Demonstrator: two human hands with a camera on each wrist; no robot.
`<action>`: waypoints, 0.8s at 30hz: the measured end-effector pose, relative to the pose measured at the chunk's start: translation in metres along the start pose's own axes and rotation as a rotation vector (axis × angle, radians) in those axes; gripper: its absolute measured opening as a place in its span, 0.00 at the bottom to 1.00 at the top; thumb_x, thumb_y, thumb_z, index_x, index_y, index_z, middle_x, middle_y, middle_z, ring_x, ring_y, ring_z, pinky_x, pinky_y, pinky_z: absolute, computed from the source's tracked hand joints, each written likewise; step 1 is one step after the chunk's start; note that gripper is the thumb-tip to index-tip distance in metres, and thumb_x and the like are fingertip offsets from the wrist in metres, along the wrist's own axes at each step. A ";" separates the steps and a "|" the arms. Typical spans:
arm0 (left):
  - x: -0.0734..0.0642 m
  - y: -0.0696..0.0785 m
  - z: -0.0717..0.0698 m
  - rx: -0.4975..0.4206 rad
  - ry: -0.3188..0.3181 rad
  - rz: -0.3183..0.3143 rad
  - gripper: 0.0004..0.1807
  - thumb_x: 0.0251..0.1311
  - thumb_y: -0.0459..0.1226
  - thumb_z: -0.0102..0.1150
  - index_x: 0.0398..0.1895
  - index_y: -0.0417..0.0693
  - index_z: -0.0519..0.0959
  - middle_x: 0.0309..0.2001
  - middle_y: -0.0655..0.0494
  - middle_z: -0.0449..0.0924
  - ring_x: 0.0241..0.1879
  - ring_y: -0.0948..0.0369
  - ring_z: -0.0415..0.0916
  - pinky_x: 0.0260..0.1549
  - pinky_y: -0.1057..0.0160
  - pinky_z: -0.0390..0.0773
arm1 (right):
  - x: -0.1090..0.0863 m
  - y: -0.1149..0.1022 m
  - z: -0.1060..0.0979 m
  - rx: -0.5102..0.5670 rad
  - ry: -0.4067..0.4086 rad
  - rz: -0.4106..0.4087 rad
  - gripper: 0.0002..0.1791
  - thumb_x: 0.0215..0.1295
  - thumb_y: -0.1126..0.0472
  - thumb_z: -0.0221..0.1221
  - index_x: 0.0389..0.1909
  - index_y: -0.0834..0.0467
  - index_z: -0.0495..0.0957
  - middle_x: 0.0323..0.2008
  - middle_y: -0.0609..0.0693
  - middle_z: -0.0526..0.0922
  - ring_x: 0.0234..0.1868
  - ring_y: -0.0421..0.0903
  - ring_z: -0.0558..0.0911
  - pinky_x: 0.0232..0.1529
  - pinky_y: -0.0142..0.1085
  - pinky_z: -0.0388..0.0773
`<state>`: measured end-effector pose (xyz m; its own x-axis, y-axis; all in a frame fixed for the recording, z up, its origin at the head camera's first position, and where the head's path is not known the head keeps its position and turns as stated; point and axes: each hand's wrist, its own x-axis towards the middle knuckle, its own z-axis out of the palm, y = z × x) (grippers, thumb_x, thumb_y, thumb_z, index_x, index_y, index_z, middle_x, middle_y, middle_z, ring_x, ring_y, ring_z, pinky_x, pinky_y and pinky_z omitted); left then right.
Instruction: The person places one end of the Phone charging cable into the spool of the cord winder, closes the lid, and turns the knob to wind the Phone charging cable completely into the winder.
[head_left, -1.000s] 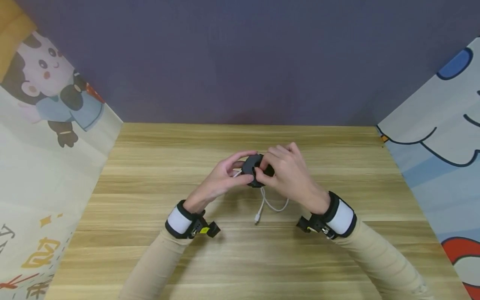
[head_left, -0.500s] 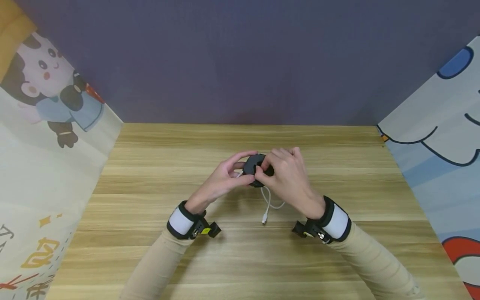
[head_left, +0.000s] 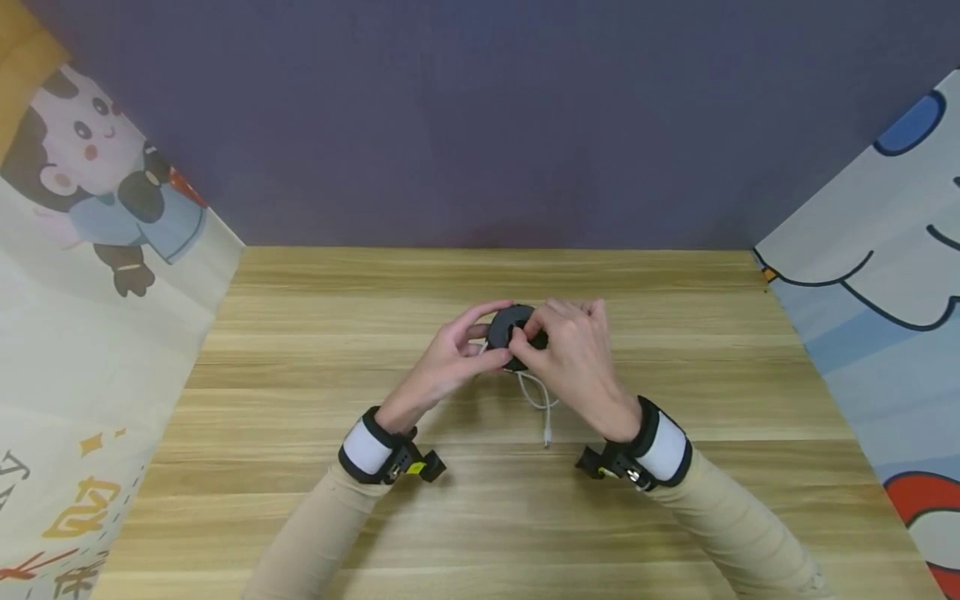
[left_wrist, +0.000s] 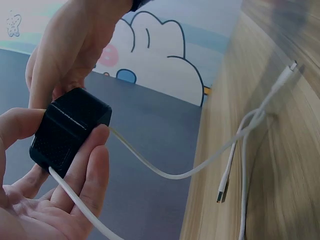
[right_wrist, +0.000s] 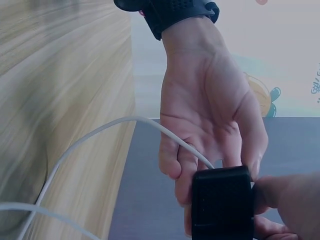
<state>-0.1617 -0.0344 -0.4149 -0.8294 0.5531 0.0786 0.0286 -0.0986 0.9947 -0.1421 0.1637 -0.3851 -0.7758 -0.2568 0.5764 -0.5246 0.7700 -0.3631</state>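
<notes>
A black cable winder, with a dark rounded top face in the head view, is held just above the wooden table. My left hand grips it from the left, thumb at the near side and fingers around the far side. My right hand pinches at the middle of its top face with thumb and forefinger; the pinched part is hidden behind the fingers. From two opposite sides of the winder runs a white charging cable. Below hangs its loose loop, with a small plug and a USB plug near the table.
The wood-grain table ends at a dark blue-grey back wall. Cartoon-printed panels stand at both sides. Each wrist wears a strap with a small black camera mount.
The plug below the winder has swung to the right and the visible cable loop has become smaller. My right hand and wrist have turned slightly, the wrist shifting left. The left hand keeps its grip.
</notes>
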 end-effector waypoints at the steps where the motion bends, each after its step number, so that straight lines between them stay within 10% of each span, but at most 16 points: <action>1: 0.000 0.000 0.001 0.005 0.004 0.004 0.35 0.69 0.26 0.59 0.78 0.46 0.63 0.61 0.32 0.77 0.35 0.63 0.86 0.38 0.67 0.84 | 0.000 0.000 0.000 0.000 0.004 0.005 0.09 0.57 0.62 0.68 0.21 0.59 0.81 0.23 0.51 0.83 0.25 0.51 0.79 0.41 0.51 0.63; 15: -0.004 0.001 0.007 -0.006 0.113 -0.018 0.33 0.69 0.29 0.61 0.77 0.52 0.67 0.59 0.36 0.79 0.43 0.54 0.86 0.52 0.48 0.85 | -0.001 0.002 0.002 0.034 0.009 -0.002 0.10 0.59 0.61 0.69 0.22 0.57 0.80 0.24 0.50 0.82 0.27 0.50 0.77 0.40 0.49 0.61; 24: -0.004 0.002 0.006 -0.041 0.134 -0.024 0.33 0.68 0.28 0.61 0.76 0.49 0.67 0.58 0.34 0.79 0.39 0.59 0.86 0.39 0.65 0.85 | 0.002 0.010 -0.001 0.053 0.004 -0.106 0.09 0.64 0.61 0.69 0.25 0.58 0.82 0.24 0.49 0.79 0.26 0.47 0.73 0.38 0.47 0.60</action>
<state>-0.1556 -0.0321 -0.4129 -0.8967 0.4407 0.0422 -0.0130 -0.1214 0.9925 -0.1483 0.1714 -0.3870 -0.7136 -0.3324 0.6167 -0.6216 0.7065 -0.3385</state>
